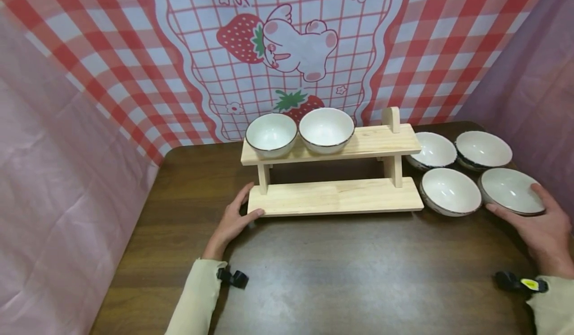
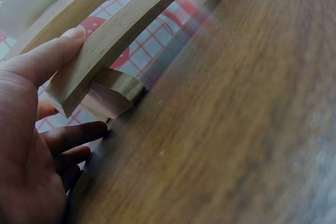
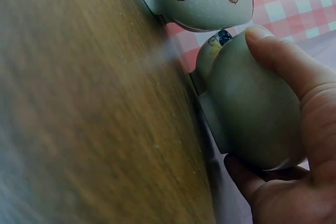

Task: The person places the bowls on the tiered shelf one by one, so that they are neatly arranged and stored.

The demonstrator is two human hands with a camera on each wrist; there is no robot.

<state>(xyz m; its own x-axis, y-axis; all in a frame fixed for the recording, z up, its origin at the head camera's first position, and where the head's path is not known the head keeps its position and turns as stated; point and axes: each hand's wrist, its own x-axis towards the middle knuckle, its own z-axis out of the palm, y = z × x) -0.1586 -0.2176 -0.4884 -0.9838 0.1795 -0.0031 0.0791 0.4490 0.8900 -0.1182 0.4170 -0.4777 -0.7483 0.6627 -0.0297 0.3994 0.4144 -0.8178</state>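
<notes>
The left hand (image 1: pixel 232 219) is holding the left end of a wooden stand (image 1: pixel 365 145) on the table (image 1: pixel 358 270), its thumb lying on top of the lower board (image 1: pixel 334 195) and its forefinger bending round the end, while the other fingers are spreading loosely below. The right hand (image 1: pixel 544 230) is holding the front right bowl (image 1: pixel 511 190), half open around it, its thumb pressing near the rim and its fingers curving round the far side; whether the bowl is resting on the table or rising off it, I cannot tell. This bowl is sitting beyond the stand's right end, just beside the front left bowl (image 1: pixel 450 190), with the back left bowl (image 1: pixel 435 149) and back right bowl (image 1: pixel 484 149) standing behind. Two more, a left white bowl (image 1: pixel 271 133) and a right white bowl (image 1: pixel 326 128), are sitting side by side on the upper board (image 1: pixel 378 139). A red checked cloth (image 1: pixel 130 61) is hanging behind, between a pink cloth (image 1: pixel 54 185) and a purple cloth (image 1: pixel 529 85)
</notes>
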